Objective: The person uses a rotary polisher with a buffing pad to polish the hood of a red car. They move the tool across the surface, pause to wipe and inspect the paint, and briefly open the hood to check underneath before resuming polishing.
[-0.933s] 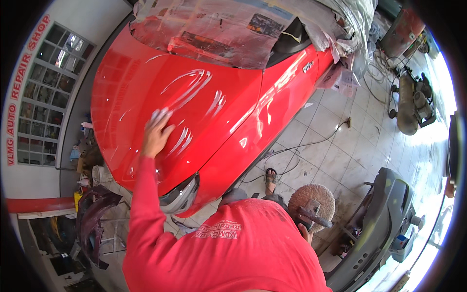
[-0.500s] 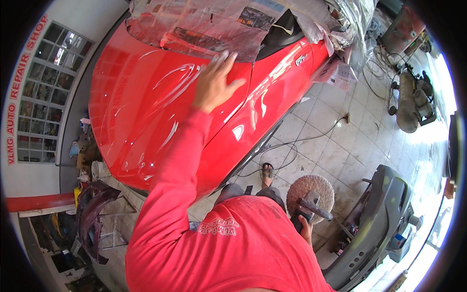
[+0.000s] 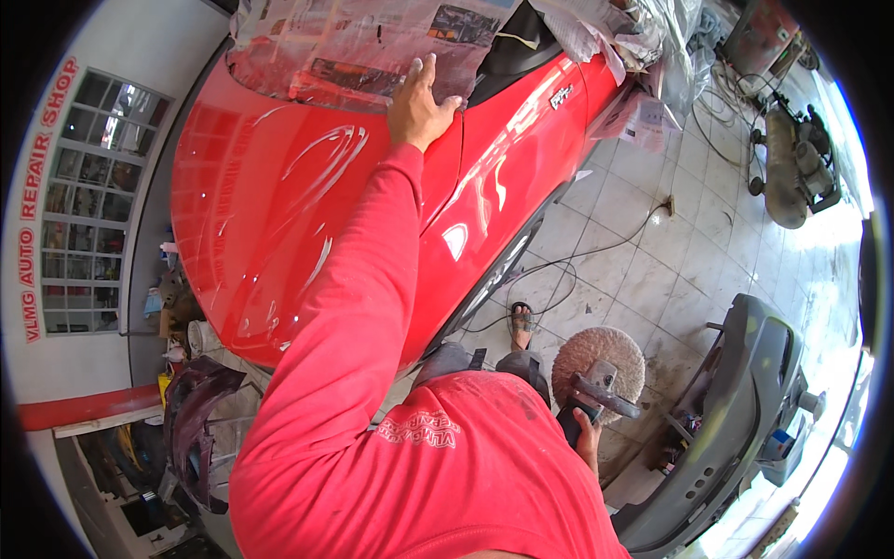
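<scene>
A glossy red car hood [image 3: 270, 224] spreads out ahead of me, its far side covered with newspaper sheeting [image 3: 354, 47]. My left hand [image 3: 421, 110] is open over the near edge of that paper, fingers spread and pointing away. Whether its fingertips touch the paper, I cannot tell. Down at my right side, my right hand [image 3: 587, 438] is wrapped round the dark handle of a polisher [image 3: 601, 382]. The polisher's round fluffy pad hangs off the car, above the tiled floor. Part of my right hand is hidden behind my shirt.
A grey bumper [image 3: 722, 419] stands to the right. A cord [image 3: 605, 250] trails over the floor tiles near my foot. An air compressor [image 3: 792, 168] is at the far right. A dark purple bumper [image 3: 196, 410] rests on a stand at the left.
My left hand has shifted away from me, up to the newspaper's edge, with its arm stretched farther. My right hand still holds the polisher at my side. The view has shifted slightly.
</scene>
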The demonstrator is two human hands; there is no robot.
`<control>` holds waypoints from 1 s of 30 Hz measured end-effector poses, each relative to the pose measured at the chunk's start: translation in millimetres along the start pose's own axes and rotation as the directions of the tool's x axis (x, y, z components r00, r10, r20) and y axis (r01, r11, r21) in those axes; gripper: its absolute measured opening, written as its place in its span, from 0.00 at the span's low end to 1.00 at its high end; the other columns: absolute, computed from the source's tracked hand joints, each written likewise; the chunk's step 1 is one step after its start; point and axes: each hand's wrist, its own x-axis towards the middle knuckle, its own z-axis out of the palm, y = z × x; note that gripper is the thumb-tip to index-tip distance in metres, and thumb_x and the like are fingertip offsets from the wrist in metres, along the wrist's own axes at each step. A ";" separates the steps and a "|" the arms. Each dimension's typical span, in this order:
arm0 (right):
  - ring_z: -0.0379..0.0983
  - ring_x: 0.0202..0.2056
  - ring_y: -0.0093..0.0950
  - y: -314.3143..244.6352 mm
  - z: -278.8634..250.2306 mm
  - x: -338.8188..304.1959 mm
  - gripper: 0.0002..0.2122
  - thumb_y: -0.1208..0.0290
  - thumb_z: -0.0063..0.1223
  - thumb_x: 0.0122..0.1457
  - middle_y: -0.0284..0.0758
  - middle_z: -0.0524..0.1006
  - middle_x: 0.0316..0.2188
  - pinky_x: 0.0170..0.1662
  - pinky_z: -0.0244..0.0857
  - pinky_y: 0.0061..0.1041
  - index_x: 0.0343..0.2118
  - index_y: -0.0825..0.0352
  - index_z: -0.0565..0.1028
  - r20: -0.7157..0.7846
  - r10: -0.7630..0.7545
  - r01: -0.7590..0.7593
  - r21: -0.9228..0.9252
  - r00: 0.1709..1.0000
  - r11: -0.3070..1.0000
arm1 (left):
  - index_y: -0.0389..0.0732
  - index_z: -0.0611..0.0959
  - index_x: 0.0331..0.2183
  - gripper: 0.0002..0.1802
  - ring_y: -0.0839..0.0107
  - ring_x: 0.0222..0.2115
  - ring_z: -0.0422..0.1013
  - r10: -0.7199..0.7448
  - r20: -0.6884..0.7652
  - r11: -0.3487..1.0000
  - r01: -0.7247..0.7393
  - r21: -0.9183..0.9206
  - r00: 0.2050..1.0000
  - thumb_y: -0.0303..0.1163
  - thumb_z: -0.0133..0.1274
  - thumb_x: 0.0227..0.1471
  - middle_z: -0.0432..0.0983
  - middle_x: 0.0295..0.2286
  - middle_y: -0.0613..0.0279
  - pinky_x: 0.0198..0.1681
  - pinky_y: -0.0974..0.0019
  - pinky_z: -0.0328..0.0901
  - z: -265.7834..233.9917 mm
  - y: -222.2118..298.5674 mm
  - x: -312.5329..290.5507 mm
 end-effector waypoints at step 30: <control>0.81 0.51 0.46 -30.6 89.9 -122.8 0.39 0.53 0.68 0.52 0.50 0.81 0.50 0.56 0.77 0.49 0.62 0.73 0.69 0.608 0.291 -0.231 -0.178 0.738 0.957 | 0.51 0.76 0.67 0.40 0.40 0.71 0.56 -0.128 0.206 0.962 0.172 -0.212 0.970 0.56 0.65 0.58 0.59 0.71 0.46 0.70 0.38 0.57 -312.3 -115.3 -500.1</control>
